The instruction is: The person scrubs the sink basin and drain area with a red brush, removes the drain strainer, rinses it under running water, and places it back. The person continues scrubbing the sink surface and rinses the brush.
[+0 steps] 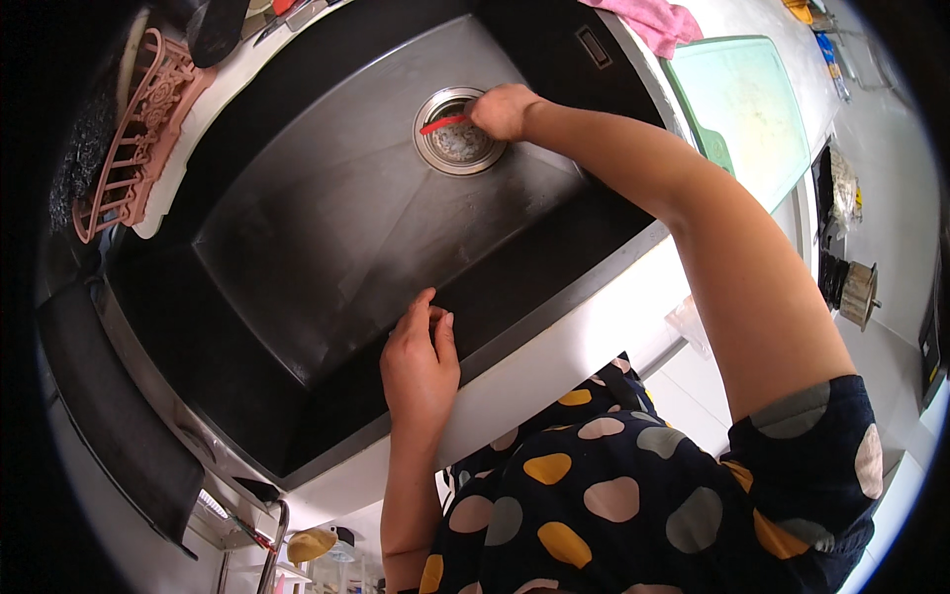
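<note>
A dark metal sink basin [319, 193] lies before me. Its round drain [462, 165] has a steel rim, and pale bits show inside it. My right hand [505, 113] is closed on a thin red tool [444, 124], whose visible end crosses the drain opening; its other end is hidden in my fist. Over the near side of the basin, by the front rim, is my left hand [421, 356], fingers loosely curled and apart, with nothing seen in it.
A pink plastic rack [145, 148] stands beyond the sink's left side. Right of the basin lie a pink cloth [657, 26] and a green-edged cutting board [749, 111]. A black panel [119, 423] flanks the left end. The front rim [519, 338] runs close to my body.
</note>
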Demonstrator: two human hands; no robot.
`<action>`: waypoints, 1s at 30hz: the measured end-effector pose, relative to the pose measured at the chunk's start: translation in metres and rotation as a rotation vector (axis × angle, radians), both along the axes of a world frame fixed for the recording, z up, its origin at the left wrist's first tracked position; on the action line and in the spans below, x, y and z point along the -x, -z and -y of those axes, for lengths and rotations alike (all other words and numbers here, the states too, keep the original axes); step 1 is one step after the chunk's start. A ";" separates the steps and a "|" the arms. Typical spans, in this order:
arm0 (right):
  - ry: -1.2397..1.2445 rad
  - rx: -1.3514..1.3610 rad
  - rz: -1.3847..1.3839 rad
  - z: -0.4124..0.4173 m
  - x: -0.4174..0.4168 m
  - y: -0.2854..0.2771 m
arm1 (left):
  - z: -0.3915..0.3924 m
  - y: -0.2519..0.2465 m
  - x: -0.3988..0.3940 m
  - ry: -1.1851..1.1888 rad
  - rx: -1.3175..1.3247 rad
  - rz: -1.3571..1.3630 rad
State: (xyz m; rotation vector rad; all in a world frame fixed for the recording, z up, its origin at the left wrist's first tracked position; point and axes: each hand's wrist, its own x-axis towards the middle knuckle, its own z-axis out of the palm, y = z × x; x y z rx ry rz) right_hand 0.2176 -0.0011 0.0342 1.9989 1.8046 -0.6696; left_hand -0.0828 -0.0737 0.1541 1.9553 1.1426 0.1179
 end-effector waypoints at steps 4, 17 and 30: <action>-0.001 0.040 0.052 -0.005 0.000 -0.017 | 0.000 -0.001 0.000 0.001 0.007 -0.017; 0.199 -0.052 0.003 0.017 -0.006 -0.003 | 0.000 0.002 0.002 -0.009 -0.007 -0.001; 0.295 -0.146 -0.244 0.050 -0.019 0.002 | -0.002 0.001 0.002 -0.013 0.017 0.025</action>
